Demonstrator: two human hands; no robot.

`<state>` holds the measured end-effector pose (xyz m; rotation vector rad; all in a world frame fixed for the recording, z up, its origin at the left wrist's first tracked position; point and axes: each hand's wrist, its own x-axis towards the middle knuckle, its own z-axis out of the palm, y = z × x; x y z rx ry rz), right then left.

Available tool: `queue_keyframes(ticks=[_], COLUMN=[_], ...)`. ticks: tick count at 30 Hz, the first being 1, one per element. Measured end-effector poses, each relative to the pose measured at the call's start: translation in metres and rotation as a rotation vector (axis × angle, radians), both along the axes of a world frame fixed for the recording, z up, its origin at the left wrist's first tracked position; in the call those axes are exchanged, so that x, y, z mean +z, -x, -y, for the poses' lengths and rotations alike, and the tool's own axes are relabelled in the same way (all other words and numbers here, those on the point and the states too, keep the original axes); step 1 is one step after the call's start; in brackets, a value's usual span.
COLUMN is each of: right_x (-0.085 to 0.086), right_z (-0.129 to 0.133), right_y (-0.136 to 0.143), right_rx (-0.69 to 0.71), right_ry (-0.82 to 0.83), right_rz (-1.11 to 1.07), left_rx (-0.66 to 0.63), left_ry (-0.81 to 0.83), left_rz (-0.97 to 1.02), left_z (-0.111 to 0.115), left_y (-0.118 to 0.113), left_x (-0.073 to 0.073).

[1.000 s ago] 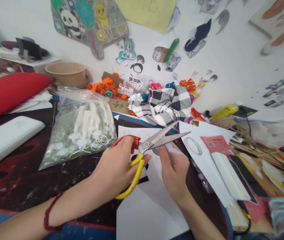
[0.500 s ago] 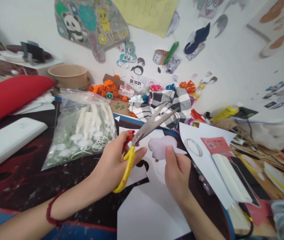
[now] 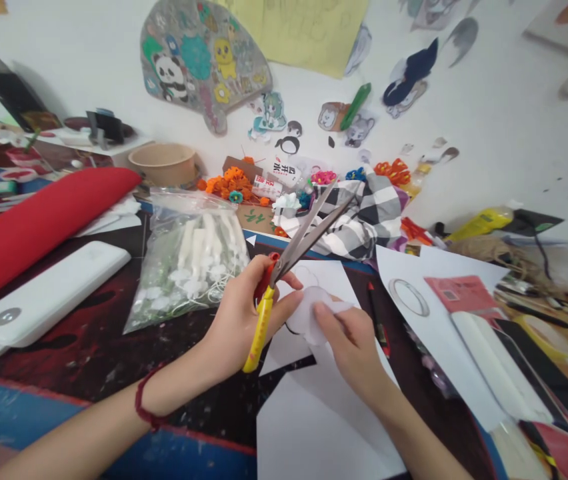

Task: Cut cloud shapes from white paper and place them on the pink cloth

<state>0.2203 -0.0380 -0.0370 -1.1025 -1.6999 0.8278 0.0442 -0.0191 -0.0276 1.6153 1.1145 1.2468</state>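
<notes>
My left hand (image 3: 249,307) is closed round the scissors (image 3: 263,320), which have yellow and red handles. The blades are parted and point up and to the right. My right hand (image 3: 357,343) pinches a small pale paper cutout (image 3: 307,317) between thumb and fingers. The tips of my left fingers are close to the cutout's upper left edge; whether they touch it is unclear. Beneath both hands lie white paper sheets (image 3: 314,413) on the dark table (image 3: 204,393).
A clear plastic bag (image 3: 189,260) of white and green pieces lies left, beside a white power bank (image 3: 54,290) and a red object (image 3: 54,220). A checkered cloth (image 3: 364,220) sits behind. On the right are paper, a tape roll (image 3: 409,297) and a red packet (image 3: 459,297).
The view has shifted, so the surroundings appear farther right. My right hand has brought the cutout closer to my left hand and turned it. The scissors stay in my left hand.
</notes>
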Motion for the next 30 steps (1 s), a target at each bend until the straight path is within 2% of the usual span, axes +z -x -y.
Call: queue_keyframes(ticks=[13, 17, 22, 25, 30], right_x=[0.001, 0.002, -0.003, -0.007, -0.003], right_z=[-0.001, -0.001, 0.000, 0.000, -0.003], right_y=[-0.001, -0.001, -0.006, -0.009, -0.005], right_rx=[0.067, 0.056, -0.017, -0.015, 0.221], right_ry=[0.056, 0.034, 0.048, 0.178, 0.541], right_rz=[-0.007, 0.011, -0.046, -0.154, -0.440], left_rx=[0.029, 0.052, 0.144, 0.120, -0.067], left_ry=[0.015, 0.019, 0.005, 0.016, 0.044], left_rz=[-0.051, -0.055, -0.171, -0.188, -0.056], left_z=[0.002, 0.002, -0.002, -0.005, -0.004], left_y=[-0.002, -0.002, 0.001, 0.004, 0.004], left_x=[0.003, 0.004, 0.004, 0.002, 0.000])
